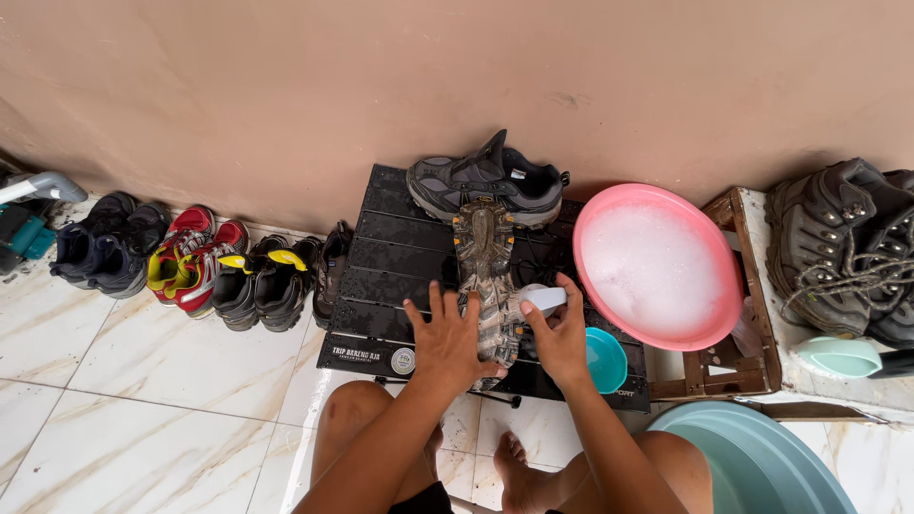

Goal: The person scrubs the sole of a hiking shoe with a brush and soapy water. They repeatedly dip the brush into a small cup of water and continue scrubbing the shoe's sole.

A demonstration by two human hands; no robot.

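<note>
A muddy shoe (484, 249) lies sole-up on a black slatted mat (381, 266). My left hand (447, 340) presses flat on the shoe's near end, fingers spread. My right hand (560, 338) grips a white brush (543, 299) against the shoe's right side. A grey and black shoe (487, 181) lies on its side at the mat's far edge, by the wall. A small teal bowl (606, 360) sits just right of my right hand.
A pink basin of soapy foam (655, 266) rests on a wooden crate (733, 371). Brown boots (843, 249) sit at right with a mint scoop (838, 356). A teal tub (752, 462) is at bottom right. Several shoes (205, 266) line the wall at left.
</note>
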